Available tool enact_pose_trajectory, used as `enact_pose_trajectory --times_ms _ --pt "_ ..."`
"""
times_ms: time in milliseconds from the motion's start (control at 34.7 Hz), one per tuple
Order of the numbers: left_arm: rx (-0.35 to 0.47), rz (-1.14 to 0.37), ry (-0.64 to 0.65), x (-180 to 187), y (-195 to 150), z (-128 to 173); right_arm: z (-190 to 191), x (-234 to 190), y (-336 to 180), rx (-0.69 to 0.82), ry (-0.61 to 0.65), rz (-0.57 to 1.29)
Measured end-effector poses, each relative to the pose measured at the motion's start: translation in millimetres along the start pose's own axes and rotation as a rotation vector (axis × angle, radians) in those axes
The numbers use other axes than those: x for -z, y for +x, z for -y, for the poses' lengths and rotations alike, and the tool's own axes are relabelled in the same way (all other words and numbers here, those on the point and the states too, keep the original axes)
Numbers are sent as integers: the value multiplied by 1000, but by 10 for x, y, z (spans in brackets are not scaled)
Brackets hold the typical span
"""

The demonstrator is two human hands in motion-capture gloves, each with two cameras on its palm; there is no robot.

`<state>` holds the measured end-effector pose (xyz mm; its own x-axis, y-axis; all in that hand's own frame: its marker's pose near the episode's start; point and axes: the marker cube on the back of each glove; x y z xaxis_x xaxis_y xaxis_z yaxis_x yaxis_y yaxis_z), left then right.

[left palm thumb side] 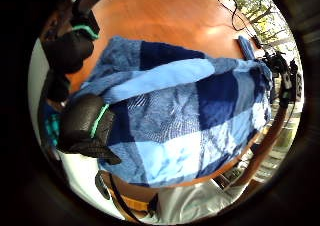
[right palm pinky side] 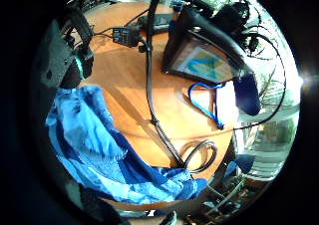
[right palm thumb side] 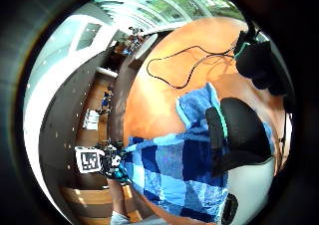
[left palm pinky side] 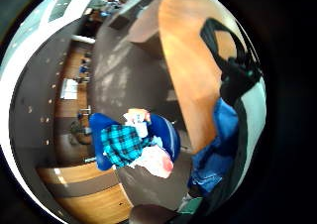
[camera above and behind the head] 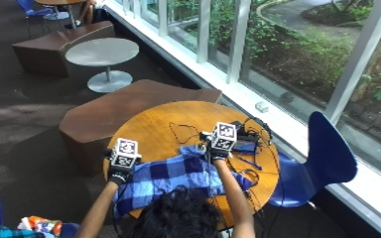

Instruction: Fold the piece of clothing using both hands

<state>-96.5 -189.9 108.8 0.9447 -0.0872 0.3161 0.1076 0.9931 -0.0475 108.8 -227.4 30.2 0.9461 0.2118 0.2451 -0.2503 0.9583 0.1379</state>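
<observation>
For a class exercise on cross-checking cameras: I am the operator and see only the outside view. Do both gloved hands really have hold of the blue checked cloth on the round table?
Observer: The left hand does. Its thumb side palm view shows gloved fingers curled over the edge of the blue checked cloth.
Operator: And the right?
Observer: The right hand does too. In its thumb side palm view a gloved finger wraps over the cloth's edge.
Operator: What is the dark thing beyond the right hand?
Observer: A dark-cased tablet with its screen lit, on the wooden table, and a blue cord lying beside it.
</observation>
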Motion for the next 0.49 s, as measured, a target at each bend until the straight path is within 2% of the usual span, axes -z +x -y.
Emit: enact_pose_trajectory --times_ms 87,202,317,490 --pt "28 70 104 24 27 -243 -462 93 128 -16 47 -17" --pt "-3 -67 154 121 172 -784 -1241 70 356 -98 52 9" --pt "-71 -255 71 133 353 -1223 -1776 -120 550 -217 -15 -3" --pt "-116 -283 -147 -461 509 -1228 -1972 -433 686 -306 -181 -154"
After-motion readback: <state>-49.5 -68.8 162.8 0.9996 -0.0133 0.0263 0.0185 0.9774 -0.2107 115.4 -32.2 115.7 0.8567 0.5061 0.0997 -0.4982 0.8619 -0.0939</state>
